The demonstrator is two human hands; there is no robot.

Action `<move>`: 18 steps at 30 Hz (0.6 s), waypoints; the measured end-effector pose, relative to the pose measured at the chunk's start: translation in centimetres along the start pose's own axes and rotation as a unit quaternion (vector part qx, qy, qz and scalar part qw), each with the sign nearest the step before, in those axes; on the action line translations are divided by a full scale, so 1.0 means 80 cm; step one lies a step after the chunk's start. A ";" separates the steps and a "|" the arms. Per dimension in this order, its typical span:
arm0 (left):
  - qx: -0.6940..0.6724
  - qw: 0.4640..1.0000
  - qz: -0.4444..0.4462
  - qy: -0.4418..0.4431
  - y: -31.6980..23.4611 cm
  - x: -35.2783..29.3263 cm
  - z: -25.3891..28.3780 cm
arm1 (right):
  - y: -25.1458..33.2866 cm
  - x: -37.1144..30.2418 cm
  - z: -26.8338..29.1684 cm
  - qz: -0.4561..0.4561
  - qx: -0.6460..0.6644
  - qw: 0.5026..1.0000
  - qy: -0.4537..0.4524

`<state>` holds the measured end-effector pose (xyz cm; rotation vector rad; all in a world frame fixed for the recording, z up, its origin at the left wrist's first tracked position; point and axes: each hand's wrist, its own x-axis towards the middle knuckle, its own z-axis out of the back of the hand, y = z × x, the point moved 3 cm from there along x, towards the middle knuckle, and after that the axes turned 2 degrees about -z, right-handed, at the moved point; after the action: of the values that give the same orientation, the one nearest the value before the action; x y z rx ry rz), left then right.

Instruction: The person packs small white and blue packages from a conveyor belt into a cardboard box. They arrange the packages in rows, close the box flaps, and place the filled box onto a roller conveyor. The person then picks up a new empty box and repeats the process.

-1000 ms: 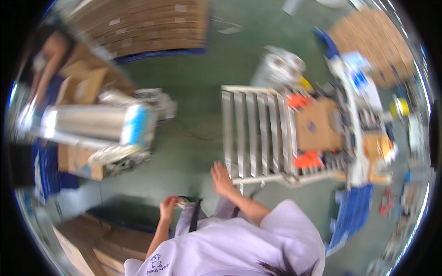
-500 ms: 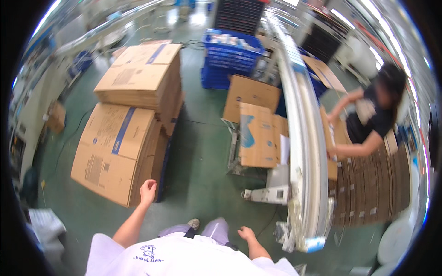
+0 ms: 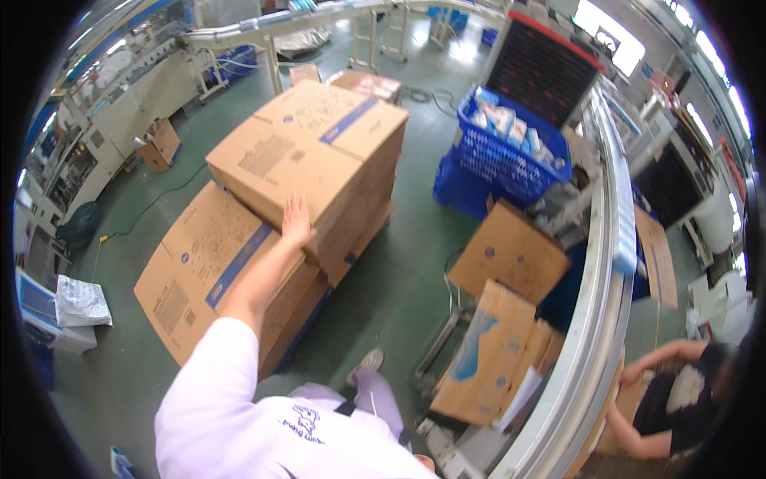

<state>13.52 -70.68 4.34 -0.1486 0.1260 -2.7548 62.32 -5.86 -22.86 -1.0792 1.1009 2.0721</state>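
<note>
My left hand [image 3: 297,220] reaches forward with its fingers stretched out. It lies on or just over the near edge of the taller stack of flat brown cartons [image 3: 307,152]; I cannot tell how firmly it touches. Beneath my forearm is a lower stack of flattened cartons [image 3: 203,239] with a blue stripe on its top sheet. Of my right hand [image 3: 425,461] only a sliver of skin shows at the lower edge, so its fingers are hidden.
A blue crate [image 3: 511,152] full of small packs stands ahead on the right. Loose cardboard [image 3: 487,359] leans beside a long conveyor rail [image 3: 598,319]. Across the rail a co-worker [image 3: 678,399] handles a carton. Machines [image 3: 104,120] line the left, and a cable crosses the floor.
My left hand has moved forward from beside the lower stack to the taller one. The view has turned left and come closer to the stacks. My right hand has nearly left the picture.
</note>
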 end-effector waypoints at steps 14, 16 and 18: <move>-0.104 0.895 -0.267 -0.342 -0.094 0.077 0.260 | 0.632 0.132 0.211 0.385 -0.118 0.905 -0.134; -0.136 0.844 -0.305 -0.420 -0.157 0.120 0.346 | 0.756 0.097 0.235 0.456 -0.114 0.864 -0.181; -0.106 0.793 -0.410 -0.437 -0.247 0.144 0.400 | 0.856 0.023 0.278 0.535 -0.028 0.805 -0.257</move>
<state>-0.52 -58.89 39.13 -1.8968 0.1313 -3.0818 0.94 -21.74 11.31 0.2890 1.5156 2.9562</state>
